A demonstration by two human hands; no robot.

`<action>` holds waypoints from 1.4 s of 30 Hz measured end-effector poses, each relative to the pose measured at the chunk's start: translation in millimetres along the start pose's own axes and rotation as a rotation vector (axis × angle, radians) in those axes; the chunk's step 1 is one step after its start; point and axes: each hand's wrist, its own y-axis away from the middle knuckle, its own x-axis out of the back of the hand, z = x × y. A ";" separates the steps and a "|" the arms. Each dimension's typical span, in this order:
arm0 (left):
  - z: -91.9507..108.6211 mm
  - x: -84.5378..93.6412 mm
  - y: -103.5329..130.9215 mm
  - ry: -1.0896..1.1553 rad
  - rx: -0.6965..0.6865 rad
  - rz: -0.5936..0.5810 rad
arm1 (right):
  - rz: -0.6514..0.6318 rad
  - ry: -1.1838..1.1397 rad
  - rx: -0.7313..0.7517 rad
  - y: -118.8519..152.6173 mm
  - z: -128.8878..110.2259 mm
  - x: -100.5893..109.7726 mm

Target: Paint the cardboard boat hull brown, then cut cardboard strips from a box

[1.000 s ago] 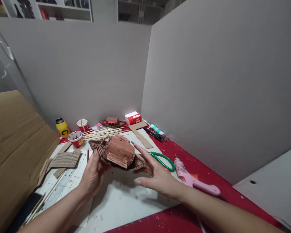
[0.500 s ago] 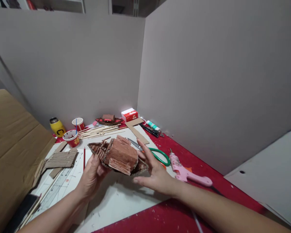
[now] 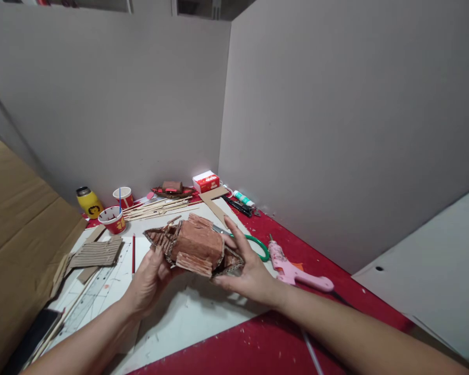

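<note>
A brown-painted cardboard model boat (image 3: 197, 244) is held above the white board, its pointed left end raised a little. It has a curved cabin roof with a ribbed strip along each side. My left hand (image 3: 150, 273) grips the boat at its left end, thumb on the near edge and fingers underneath. Around the right end is my right hand (image 3: 252, 273), thumb on the near side and fingers reaching along the far side. Green-handled scissors (image 3: 260, 246) lie behind my right hand, partly hidden by it.
A pink glue gun (image 3: 297, 271) lies right on the red tabletop. Further back are a second model boat (image 3: 172, 188), wooden sticks (image 3: 156, 209), a paper cup with a brush (image 3: 112, 221) and a yellow bottle (image 3: 89, 203). A large cardboard sheet (image 3: 23, 234) leans at left; grey walls enclose the corner.
My right hand has closed in on the boat's right end, its thumb now against the near side. The boat has tilted slightly, and the whole view has shifted a little.
</note>
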 end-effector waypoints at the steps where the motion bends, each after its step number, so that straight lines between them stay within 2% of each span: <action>1: -0.1 0.1 -0.3 -0.007 0.007 -0.012 | 0.010 0.010 -0.017 -0.5 0.0 0.5; 12: -1.3 -0.6 0.2 -0.058 0.076 0.033 | 0.050 -0.056 -0.115 -1.5 9.9 6.5; 18: -0.2 0.6 0.1 -0.108 0.085 -0.009 | 0.043 -0.081 -0.144 -5.6 14.0 12.3; 23: 2.7 0.8 -2.8 -0.173 0.126 -0.043 | 0.112 -0.059 -0.126 -10.8 16.8 19.3; 27: 0.8 3.9 -4.2 -0.188 0.170 0.026 | 0.188 0.150 -0.037 -15.0 21.3 29.5; 32: -2.9 9.2 -5.5 -0.204 0.199 0.031 | 0.253 0.457 0.204 -19.0 30.6 42.5; 42: -4.8 12.6 -4.3 -0.228 0.215 0.034 | 0.273 0.629 0.374 -23.5 40.4 61.1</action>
